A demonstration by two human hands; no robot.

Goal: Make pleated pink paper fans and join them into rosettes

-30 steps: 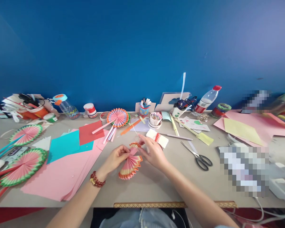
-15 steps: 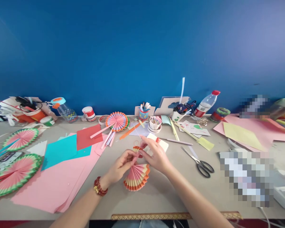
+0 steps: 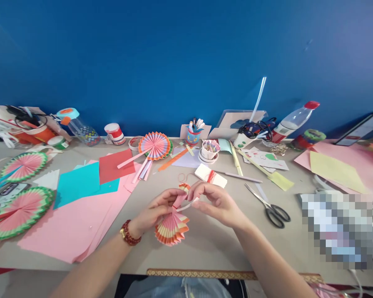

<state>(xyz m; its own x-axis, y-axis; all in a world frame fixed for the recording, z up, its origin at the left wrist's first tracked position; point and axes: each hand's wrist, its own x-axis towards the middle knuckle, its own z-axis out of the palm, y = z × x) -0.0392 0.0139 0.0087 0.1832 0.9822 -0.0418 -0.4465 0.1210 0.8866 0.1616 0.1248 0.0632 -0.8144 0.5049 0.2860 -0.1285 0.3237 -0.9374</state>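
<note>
The left hand (image 3: 157, 210) has its thumb and fingers closed in a pinch on the narrow waist of the pleated paper (image 3: 171, 232), seemingly to keep the folds bunched there; below these fingers the paper spreads into an orange-edged fan, and a smaller pleated part rises above them, partly covered. Just to their right, the right hand (image 3: 220, 203) grips one end of a pale strip (image 3: 186, 205) between thumb and fingertip, probably to steer its other end, which slants down to the waist; whether it is stuck there I cannot tell. Around them, far left of the left fingers, lie green-edged fans (image 3: 23, 207), then pink sheets (image 3: 77, 225) under turquoise paper (image 3: 77, 184), nearer but apart from the fingers. Beyond both hands rests a striped round fan (image 3: 155, 145). Just behind the right fingers sits a white block (image 3: 220, 181) wound with red thread (image 3: 211, 176), the closest obstacle if that hand reaches forward. Well to the right of those fingers, scissors (image 3: 272, 210) lie parted, out of the way.
</note>
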